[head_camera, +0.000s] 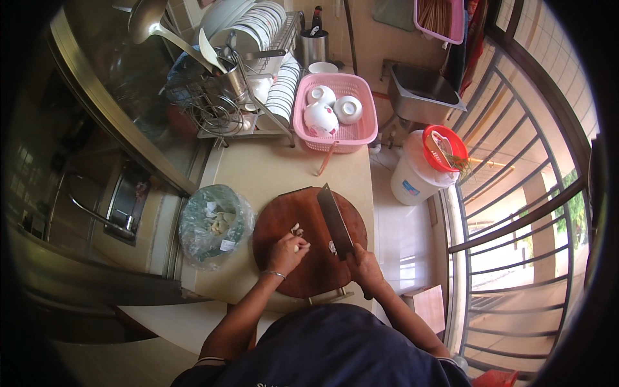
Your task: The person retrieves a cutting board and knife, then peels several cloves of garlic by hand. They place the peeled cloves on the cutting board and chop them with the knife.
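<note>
A round wooden chopping board (290, 271) lies on the counter in front of me. My right hand (363, 271) grips the handle of a cleaver (333, 217), whose broad dark blade reaches away over the board's right side. Next to the blade's left edge lies a small whitish piece (332, 247), perhaps garlic. Over the left half of the board, my left hand (288, 254) pinches a small pale piece (297, 248) that looks like a garlic clove. Just beyond those fingers rests a little cluster of cloves or peelings (297, 229).
Left of the board stands a green bowl lined with a clear plastic bag (193, 232), pale scraps inside. Farther back are a pink basket (370, 121) with white bowls, a brown-handled utensil (327, 159) and a dish rack (271, 113). A white bucket (406, 181) stands beyond the counter's right edge.
</note>
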Tool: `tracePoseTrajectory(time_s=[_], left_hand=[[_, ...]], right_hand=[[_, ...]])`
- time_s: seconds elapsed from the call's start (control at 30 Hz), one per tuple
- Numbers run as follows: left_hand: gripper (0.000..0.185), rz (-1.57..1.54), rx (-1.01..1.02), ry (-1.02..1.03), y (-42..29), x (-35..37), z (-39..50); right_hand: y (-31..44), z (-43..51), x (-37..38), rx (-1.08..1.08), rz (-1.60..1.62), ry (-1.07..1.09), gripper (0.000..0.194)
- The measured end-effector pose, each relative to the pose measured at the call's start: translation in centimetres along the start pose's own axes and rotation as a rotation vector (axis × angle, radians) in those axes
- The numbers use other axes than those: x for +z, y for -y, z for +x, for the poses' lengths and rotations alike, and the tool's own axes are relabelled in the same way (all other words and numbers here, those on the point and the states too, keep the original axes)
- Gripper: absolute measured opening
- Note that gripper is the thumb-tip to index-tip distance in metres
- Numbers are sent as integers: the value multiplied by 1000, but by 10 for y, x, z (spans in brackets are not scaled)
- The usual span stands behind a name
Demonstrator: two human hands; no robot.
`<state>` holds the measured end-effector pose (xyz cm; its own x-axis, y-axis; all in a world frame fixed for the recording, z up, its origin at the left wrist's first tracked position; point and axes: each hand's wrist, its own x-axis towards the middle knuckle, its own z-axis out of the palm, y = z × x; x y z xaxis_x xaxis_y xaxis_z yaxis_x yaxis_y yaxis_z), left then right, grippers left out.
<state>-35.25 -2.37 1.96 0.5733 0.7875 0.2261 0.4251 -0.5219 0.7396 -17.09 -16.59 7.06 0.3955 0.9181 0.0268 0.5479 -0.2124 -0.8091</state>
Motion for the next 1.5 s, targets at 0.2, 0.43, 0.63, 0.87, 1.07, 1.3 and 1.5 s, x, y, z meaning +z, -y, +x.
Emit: tracePoseTrajectory(time_s=[0.2,0.43,0.63,0.87,1.07,1.3,1.5], left_hand=[[14,-57,17,150,-26,21,-6],[15,47,22,164,-26,25,0],[15,93,15,206,-30,24,4],[16,119,6,245,-32,22,5],[15,97,17,241,-39,18,8],[15,128,32,242,-35,19,7],[18,172,69,331,-22,22,12]], right_hand=[[-2,-11,2,-32,-39,102,12],[-2,-15,7,-62,-124,158,12],[-2,-12,6,-28,-141,187,14],[2,-10,9,22,-83,166,14],[1,-10,20,33,-117,119,13],[-1,-1,38,24,-192,97,9],[-5,5,37,73,-171,86,13]])
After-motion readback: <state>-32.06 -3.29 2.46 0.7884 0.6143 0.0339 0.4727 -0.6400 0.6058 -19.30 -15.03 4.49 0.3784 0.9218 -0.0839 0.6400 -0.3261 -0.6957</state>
